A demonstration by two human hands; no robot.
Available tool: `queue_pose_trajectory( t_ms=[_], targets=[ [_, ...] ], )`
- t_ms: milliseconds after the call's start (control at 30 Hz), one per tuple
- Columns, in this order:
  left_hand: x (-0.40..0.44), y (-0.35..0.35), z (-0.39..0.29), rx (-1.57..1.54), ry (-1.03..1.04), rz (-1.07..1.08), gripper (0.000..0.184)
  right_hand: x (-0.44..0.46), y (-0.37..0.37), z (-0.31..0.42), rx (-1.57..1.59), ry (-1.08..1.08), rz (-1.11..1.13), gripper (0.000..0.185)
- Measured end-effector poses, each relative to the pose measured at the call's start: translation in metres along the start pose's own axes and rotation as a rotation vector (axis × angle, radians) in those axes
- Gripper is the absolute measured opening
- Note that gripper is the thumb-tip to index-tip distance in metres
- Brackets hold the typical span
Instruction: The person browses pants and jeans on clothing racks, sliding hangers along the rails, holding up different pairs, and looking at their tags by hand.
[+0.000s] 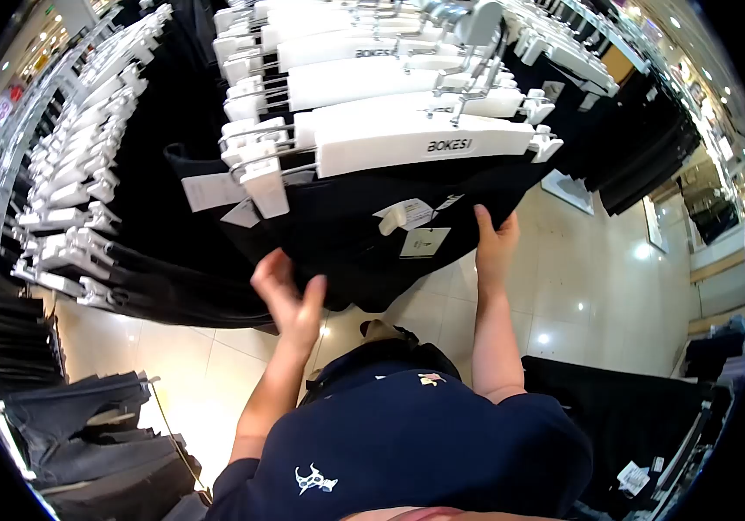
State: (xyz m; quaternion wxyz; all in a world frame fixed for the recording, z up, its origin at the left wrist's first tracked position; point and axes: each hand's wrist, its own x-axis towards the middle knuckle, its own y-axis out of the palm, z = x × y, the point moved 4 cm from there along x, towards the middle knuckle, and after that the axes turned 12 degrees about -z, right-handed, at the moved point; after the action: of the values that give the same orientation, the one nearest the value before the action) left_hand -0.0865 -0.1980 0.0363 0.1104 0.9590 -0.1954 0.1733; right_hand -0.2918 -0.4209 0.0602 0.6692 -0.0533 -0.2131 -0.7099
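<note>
Directly ahead hangs a pair of black trousers [346, 230], clipped to a white hanger [390, 149] lettered BOKESI. Paper tags [425, 243] and a small white plastic piece [392, 220] sit on its front. My left hand [290, 300] is at the garment's lower left, thumb and fingers spread, slightly blurred; whether it touches the cloth is unclear. On the right edge, my right hand [496, 239] has its thumb over the fabric, with some fingers hidden behind it. Another white tag [214, 191] shows on a black garment behind, at the left.
More white hangers [372, 52] with black garments crowd the rail beyond. A dense row of hangers [77, 200] runs along the left. Grey trousers [103, 425] hang lower left, and black garments [624, 417] lower right. Shiny tiled floor [555, 278] shows between the racks.
</note>
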Motion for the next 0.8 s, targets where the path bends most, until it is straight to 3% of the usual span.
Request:
queue_pose_trajectory(
  t_ms=[33, 67, 100, 200, 400, 500, 567, 633, 667, 700, 733, 800],
  targets=[
    [-0.002, 0.014, 0.021, -0.034, -0.034, 0.018, 0.067, -0.002, 0.001, -0.001, 0.011, 0.004, 0.019, 0.024],
    [-0.004, 0.022, 0.040, 0.204, -0.101, 0.104, 0.058, -0.002, -0.004, -0.002, -0.074, -0.056, -0.015, 0.022],
    [-0.002, 0.032, 0.036, 0.068, -0.191, 0.136, 0.044, -0.001, -0.007, -0.003, -0.153, -0.120, -0.046, 0.020],
    [-0.005, 0.045, 0.030, 0.169, -0.016, 0.126, 0.024, 0.000, -0.010, -0.013, -0.115, -0.090, -0.084, 0.025],
    [-0.018, 0.055, 0.022, 0.218, 0.158, 0.115, 0.026, 0.000, -0.007, -0.002, -0.153, -0.102, -0.165, 0.045],
    [-0.025, 0.055, 0.017, 0.477, 0.134, 0.143, 0.030, 0.004, -0.011, -0.006, -0.205, -0.095, -0.169, 0.048],
    [-0.029, 0.053, 0.004, 0.435, 0.098, 0.145, 0.034, 0.007, -0.011, -0.009, -0.206, -0.067, -0.154, 0.050],
    [-0.029, 0.046, -0.008, 0.299, 0.248, 0.123, 0.041, 0.006, -0.004, -0.003, -0.169, -0.048, -0.134, 0.050],
    [-0.030, 0.037, -0.004, 0.349, 0.116, 0.190, 0.053, 0.007, -0.004, -0.003, -0.167, -0.051, -0.137, 0.050],
    [-0.035, 0.025, 0.017, 0.347, 0.278, 0.017, 0.054, 0.008, -0.004, -0.004, -0.131, -0.028, -0.124, 0.049],
    [-0.013, 0.012, -0.008, 0.217, 0.303, -0.034, 0.050, 0.008, -0.002, -0.004, -0.094, -0.005, -0.112, 0.049],
    [0.010, -0.015, -0.004, 0.184, 0.325, -0.407, 0.051, 0.004, 0.003, 0.006, -0.078, -0.001, -0.128, 0.048]
  ],
)
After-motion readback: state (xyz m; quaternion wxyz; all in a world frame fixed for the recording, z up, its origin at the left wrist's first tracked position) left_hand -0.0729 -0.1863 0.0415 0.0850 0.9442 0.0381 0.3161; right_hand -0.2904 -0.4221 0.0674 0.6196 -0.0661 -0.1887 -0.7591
